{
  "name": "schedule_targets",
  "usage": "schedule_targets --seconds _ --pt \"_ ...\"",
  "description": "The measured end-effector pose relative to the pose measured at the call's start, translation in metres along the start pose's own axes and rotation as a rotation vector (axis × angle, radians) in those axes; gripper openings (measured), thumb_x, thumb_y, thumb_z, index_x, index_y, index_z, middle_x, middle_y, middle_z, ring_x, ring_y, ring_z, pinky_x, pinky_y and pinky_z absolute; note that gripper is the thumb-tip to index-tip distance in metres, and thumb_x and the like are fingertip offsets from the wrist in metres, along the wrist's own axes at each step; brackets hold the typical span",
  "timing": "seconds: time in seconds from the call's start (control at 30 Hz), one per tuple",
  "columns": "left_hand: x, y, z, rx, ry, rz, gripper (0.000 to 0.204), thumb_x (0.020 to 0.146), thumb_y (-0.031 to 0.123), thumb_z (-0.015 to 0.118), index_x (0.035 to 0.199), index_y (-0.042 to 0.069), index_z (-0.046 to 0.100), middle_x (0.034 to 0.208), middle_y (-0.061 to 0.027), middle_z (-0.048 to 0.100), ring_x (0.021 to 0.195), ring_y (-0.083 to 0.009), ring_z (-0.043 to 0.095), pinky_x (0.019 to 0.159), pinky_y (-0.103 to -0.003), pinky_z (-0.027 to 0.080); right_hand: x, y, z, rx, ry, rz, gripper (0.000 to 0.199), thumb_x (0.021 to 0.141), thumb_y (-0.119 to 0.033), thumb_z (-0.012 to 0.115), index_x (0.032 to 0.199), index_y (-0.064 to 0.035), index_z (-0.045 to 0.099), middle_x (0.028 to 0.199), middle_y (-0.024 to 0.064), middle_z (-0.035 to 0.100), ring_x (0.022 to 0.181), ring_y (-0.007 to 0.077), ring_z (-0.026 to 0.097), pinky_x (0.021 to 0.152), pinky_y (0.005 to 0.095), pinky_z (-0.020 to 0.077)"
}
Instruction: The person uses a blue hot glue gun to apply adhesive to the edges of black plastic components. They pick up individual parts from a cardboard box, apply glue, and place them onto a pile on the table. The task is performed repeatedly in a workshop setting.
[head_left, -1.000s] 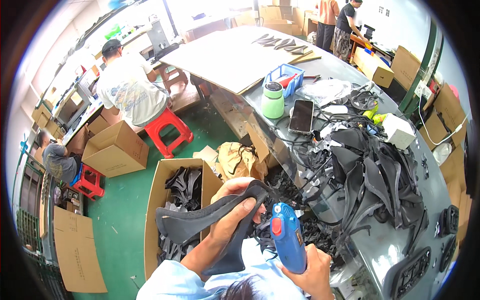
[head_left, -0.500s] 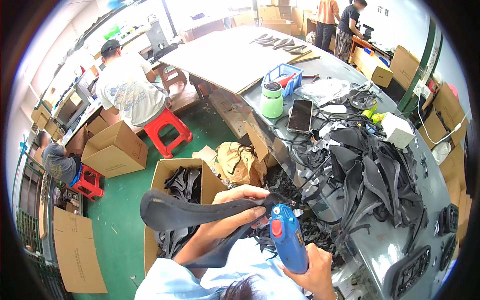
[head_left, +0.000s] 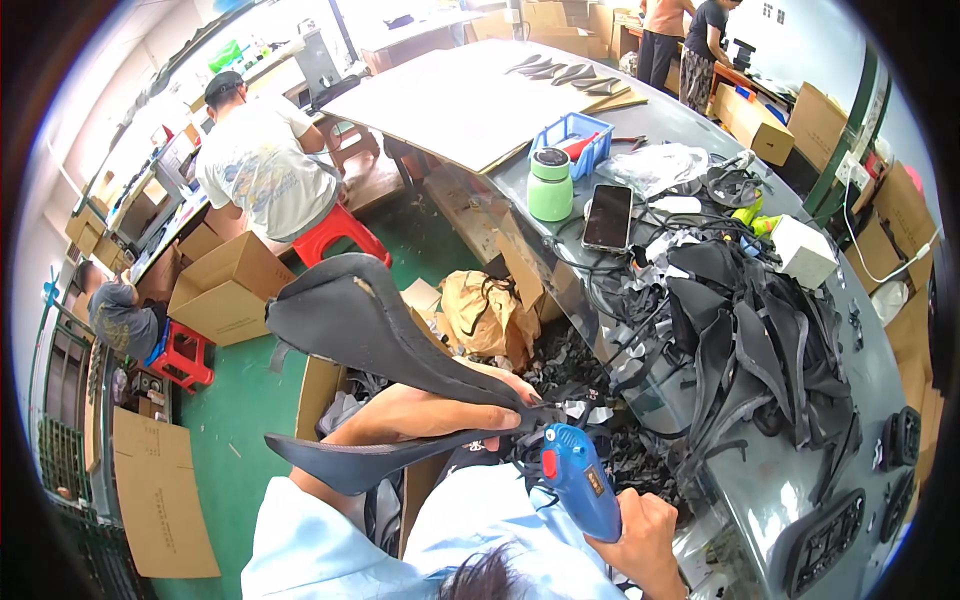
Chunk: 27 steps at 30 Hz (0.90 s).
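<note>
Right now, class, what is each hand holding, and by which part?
The left hand grips a black saddle-shaped cover at its narrow end; the right hand holds a blue glue gun by its handle.

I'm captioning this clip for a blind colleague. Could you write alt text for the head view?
A person's left hand holds up a black bicycle saddle cover while the right hand grips a blue glue gun at its narrow end. Alongside is a grey workbench piled with black covers.
</note>
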<state>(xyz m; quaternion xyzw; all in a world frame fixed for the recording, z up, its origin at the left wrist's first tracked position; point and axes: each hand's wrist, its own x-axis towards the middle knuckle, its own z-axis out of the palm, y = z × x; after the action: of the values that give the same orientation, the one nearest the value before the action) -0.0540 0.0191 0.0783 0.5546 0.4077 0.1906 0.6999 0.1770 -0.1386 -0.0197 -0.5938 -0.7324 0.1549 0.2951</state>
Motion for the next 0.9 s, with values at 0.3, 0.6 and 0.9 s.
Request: schedule_targets --seconds 0.3,0.6,0.9 --pt "0.019 -0.006 -0.008 0.516 -0.218 0.027 0.032 0.079 0.012 0.064 0.11 0.001 0.06 0.083 -0.0089 0.064 0.073 -0.0145 0.06 0.068 -0.027 0.047 0.001 -0.005 0.003 -0.001 -0.001 -0.025 0.038 0.055 -0.021 0.077 0.066 -0.0064 0.043 0.053 0.0084 0.048 0.046 0.0278 0.049 0.047 0.0371 0.0379" --pt "0.03 -0.016 0.003 0.701 -0.26 0.14 0.035 0.077 0.012 0.063 0.111 0.005 0.061 0.104 -0.0131 0.063 0.1 -0.0225 0.058 0.087 -0.032 0.043 0.007 -0.014 0.001 0.106 0.012 -0.052 0.038 0.059 -0.022 0.077 0.065 -0.0068 0.042 0.052 0.0088 0.05 0.044 0.0276 0.049 0.046 0.0355 0.0386" --pt "-0.001 0.014 -0.007 0.587 -0.042 0.388 0.041 0.065 0.012 0.071 0.103 0.002 0.062 0.097 -0.011 0.062 0.091 -0.0191 0.06 0.081 -0.031 0.046 0.007 -0.019 0.011 0.24 0.027 -0.002 0.038 0.056 -0.023 0.078 0.072 -0.0049 0.048 0.054 0.0091 0.051 0.048 0.0289 0.053 0.047 0.0376 0.0416"
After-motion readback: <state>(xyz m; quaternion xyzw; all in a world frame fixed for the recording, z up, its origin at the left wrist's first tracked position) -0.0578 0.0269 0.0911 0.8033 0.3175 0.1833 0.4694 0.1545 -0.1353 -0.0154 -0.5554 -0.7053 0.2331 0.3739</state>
